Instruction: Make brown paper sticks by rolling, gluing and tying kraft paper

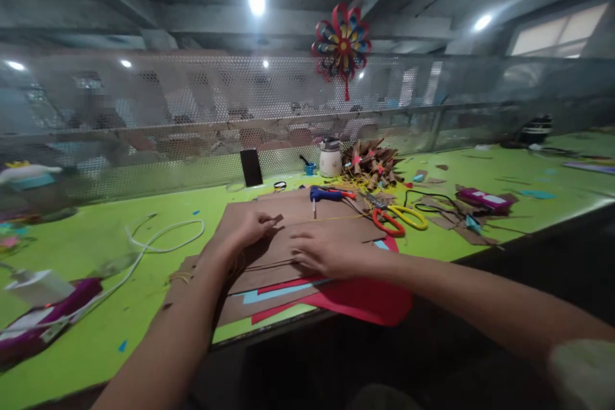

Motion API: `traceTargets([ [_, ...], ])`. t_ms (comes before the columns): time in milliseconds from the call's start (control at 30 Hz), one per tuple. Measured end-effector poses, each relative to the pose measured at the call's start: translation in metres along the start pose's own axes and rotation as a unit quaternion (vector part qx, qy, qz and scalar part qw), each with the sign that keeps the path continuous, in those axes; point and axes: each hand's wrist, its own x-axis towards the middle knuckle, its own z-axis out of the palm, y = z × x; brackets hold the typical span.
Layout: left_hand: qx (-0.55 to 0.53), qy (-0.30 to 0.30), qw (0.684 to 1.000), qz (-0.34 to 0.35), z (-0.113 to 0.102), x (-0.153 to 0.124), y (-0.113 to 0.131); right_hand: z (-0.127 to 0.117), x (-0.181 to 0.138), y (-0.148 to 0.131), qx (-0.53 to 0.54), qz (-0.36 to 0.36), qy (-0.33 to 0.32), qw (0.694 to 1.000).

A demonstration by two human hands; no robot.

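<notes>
My left hand (255,229) is closed in a pinch around a small brown cardboard piece (277,220), just above a stack of brown cardboard sheets (269,257). To its right, my right hand (319,252) lies over the same sheets, fingers stretched out and slightly apart. Red paper (372,301) and light blue paper stick out from under the cardboard near the front edge. Beyond my hands, a blue glue gun (327,194) rests at the top of the sheets. Scissors with red and yellow handles (408,216) lie on the right.
The green table (158,205) holds a white cable (180,224), a dark phone-like slab (251,168), a white jug (330,159) and a pile of rolled brown pieces (375,163). Purple power strips (485,200) lie at both sides. A perforated screen (206,102) stands behind.
</notes>
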Motion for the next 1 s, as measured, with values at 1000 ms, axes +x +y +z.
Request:
traceTargets([
  [1000, 0.212, -0.114, 0.962, 0.128, -0.002, -0.014, 0.029, -0.053, -0.059, 0.147, -0.008, 0.364, 0.214, 0.907],
])
